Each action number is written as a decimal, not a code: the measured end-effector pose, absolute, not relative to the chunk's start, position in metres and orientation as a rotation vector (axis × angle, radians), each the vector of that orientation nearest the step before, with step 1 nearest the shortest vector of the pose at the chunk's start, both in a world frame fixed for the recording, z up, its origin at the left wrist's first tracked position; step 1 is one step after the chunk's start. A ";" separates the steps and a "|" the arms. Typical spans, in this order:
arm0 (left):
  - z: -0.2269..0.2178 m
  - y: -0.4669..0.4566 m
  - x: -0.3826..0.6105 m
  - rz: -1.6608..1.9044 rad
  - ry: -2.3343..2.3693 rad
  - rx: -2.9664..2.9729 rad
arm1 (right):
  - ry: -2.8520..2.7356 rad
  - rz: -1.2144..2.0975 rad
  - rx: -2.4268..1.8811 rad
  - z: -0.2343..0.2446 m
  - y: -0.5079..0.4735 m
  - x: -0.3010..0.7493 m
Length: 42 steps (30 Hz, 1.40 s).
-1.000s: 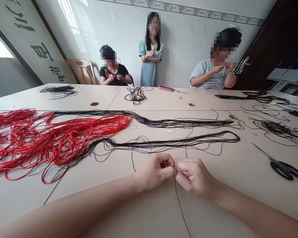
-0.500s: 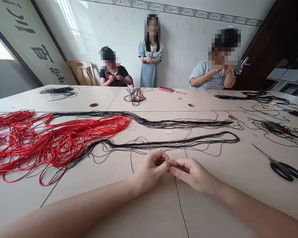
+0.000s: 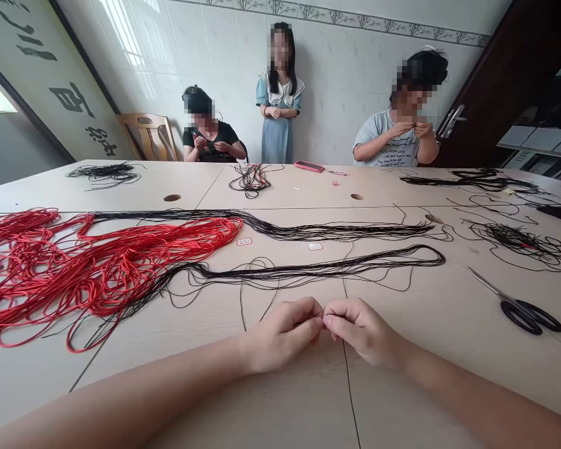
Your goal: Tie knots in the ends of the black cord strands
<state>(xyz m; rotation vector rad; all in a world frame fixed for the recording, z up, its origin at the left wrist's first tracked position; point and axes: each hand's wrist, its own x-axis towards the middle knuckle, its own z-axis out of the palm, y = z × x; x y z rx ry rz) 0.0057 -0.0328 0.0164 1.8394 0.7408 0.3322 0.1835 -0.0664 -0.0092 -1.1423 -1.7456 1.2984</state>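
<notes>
My left hand (image 3: pixel 287 333) and my right hand (image 3: pixel 362 330) meet above the near middle of the table, fingertips touching. Both are closed in a pinch. A thin black cord (image 3: pixel 350 380) runs from beneath the fingers toward the near edge; the part between my fingertips is hidden. Just beyond my hands lies a long bundle of black cords (image 3: pixel 308 271), looped at its right end. Thin loose strands curve down from it behind my left hand. Farther left spreads a large tangled pile of red cord (image 3: pixel 135 262).
Black-handled scissors (image 3: pixel 526 312) lie to the right. Behind them is a tangle of black cord (image 3: pixel 509 240). Another long black bundle (image 3: pixel 336 232) crosses the table (image 3: pixel 206 386). A pink-cased phone (image 3: pixel 308 166) rests at the far side, where two people sit and one stands.
The cord loop that showed between my fingers is now out of sight. My hands have lowered slightly and their fingertips press together. The trailing cord has swung a little right.
</notes>
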 end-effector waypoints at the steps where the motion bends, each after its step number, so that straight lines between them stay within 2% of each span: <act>1: 0.016 -0.032 0.006 0.327 0.735 1.829 | -1.752 1.292 -1.144 -0.008 -0.067 0.184; 22: 0.007 -0.022 0.008 0.435 0.757 1.665 | -1.710 1.255 -1.246 -0.011 -0.072 0.177; 33: 0.008 -0.023 0.005 0.395 0.796 1.652 | -1.738 0.818 -1.477 -0.013 -0.066 0.186; 42: 0.005 -0.021 0.006 0.394 0.787 1.638 | -1.848 0.638 -1.312 -0.009 -0.077 0.185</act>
